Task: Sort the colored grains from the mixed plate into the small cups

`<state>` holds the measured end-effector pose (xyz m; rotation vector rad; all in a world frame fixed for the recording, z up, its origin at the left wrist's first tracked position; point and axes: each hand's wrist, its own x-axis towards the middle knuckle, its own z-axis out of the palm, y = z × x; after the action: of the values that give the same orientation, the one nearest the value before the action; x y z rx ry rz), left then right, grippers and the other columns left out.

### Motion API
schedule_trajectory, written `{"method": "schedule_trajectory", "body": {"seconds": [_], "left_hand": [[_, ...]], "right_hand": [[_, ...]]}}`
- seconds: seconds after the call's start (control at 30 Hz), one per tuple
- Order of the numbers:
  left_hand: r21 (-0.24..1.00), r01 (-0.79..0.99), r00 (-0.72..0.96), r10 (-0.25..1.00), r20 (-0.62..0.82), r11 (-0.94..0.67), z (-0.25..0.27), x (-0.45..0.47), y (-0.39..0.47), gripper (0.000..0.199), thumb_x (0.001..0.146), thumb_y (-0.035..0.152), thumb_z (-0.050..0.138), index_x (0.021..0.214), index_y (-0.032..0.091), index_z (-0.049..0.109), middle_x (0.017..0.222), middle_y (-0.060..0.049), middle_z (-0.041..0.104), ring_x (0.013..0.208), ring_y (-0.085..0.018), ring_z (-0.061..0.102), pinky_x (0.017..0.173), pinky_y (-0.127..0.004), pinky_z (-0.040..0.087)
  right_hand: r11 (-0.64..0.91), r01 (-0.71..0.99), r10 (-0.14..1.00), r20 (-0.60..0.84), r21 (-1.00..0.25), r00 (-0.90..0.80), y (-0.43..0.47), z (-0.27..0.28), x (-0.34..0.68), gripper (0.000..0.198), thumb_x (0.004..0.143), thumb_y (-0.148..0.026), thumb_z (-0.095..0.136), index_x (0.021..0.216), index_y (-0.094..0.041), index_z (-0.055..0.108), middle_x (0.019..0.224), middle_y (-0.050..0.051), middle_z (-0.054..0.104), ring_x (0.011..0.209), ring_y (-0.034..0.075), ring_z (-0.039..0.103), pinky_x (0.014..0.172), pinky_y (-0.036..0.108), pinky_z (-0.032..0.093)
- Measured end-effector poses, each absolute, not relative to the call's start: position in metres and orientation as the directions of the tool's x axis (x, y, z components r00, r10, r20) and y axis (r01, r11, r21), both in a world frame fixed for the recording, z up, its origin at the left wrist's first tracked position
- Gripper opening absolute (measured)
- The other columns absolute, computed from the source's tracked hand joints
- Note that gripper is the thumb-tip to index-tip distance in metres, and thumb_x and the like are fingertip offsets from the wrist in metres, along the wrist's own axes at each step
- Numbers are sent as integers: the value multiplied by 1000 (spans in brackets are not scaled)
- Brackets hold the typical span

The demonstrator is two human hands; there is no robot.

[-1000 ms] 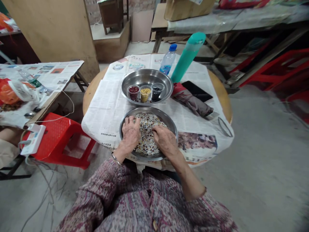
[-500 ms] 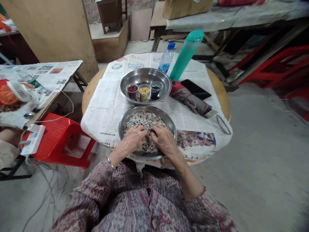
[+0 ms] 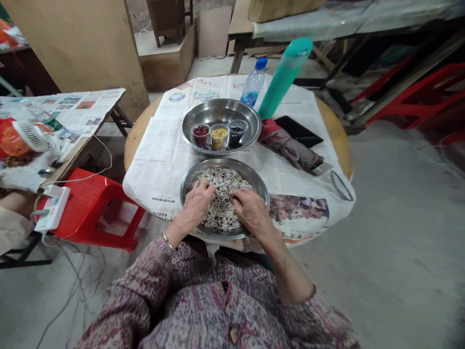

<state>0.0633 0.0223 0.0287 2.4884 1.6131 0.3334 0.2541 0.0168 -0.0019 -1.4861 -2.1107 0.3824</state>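
Observation:
Mixed grains and beans [image 3: 225, 206], mostly white with dark, red and yellow bits, lie in the near steel basin [image 3: 262, 186]. My left hand [image 3: 198, 198] is over the left part of the grains, its fingers curled together. Opposite it, my right hand [image 3: 252, 209] reaches in from the right with bent fingertips pressed together at the grains. What either pinch holds is too small to make out. Just behind, a second steel basin [image 3: 221, 107] carries three clear cups: one of red beans [image 3: 201, 136], one of yellow kernels [image 3: 218, 137], one of black beans [image 3: 236, 136].
Newspaper [image 3: 148, 165] covers the round table. To the right rear stand a water bottle [image 3: 253, 83] and a green cylinder [image 3: 285, 77], by a folded umbrella [image 3: 290, 148] and a dark tablet [image 3: 298, 131]. A red stool [image 3: 90, 203] with a power strip [image 3: 53, 208] is at left.
My hands have moved apart, the left one going left and slightly up. More of the grains shows between them. The view has shifted slightly.

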Motion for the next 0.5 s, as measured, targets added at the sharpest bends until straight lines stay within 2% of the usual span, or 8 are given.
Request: {"method": "schedule_trajectory", "body": {"seconds": [0.1, 0.2, 0.27, 0.37, 0.5], "left_hand": [[203, 946, 235, 967, 104, -252, 33, 68, 27, 28, 94, 17, 56, 122, 18, 59, 127, -12, 54, 116, -29, 50, 95, -43, 52], [213, 949, 221, 972, 79, -233, 35, 72, 30, 52, 88, 38, 71, 132, 18, 52, 136, -14, 50, 122, -34, 48, 99, -48, 51], [262, 925, 271, 961, 54, -275, 32, 76, 33, 48, 88, 35, 72, 129, 18, 54, 133, -13, 52, 120, -32, 50, 100, -46, 50], [379, 859, 353, 935, 48, -343, 25, 84, 39, 25, 92, 16, 59, 117, 16, 61, 118, -11, 59, 112, -24, 57, 102, -41, 50], [526, 754, 426, 903, 64, -393, 20, 97, 42, 28, 89, 3, 50, 111, 12, 64, 106, -9, 67, 106, -21, 62, 103, -37, 50]], "right_hand": [[317, 798, 931, 329, -512, -159, 16, -5, 254, 32, 88, -9, 42, 101, -18, 70, 99, 12, 69, 98, 25, 62, 91, 39, 49], [271, 853, 926, 362, -446, -105, 14, -5, 252, 35, 85, -9, 44, 108, -17, 70, 106, 13, 68, 101, 27, 59, 90, 41, 49], [241, 881, 930, 357, -406, -90, 14, -7, 251, 37, 84, -10, 46, 112, -18, 69, 109, 14, 67, 102, 28, 58, 88, 41, 50], [262, 878, 928, 353, -401, -116, 15, -12, 251, 38, 85, -12, 46, 116, -17, 68, 108, 13, 67, 104, 27, 59, 91, 41, 51], [290, 846, 919, 376, -446, -117, 17, -19, 252, 40, 86, -9, 41, 116, -12, 67, 106, 15, 68, 104, 26, 61, 96, 40, 50]]}}
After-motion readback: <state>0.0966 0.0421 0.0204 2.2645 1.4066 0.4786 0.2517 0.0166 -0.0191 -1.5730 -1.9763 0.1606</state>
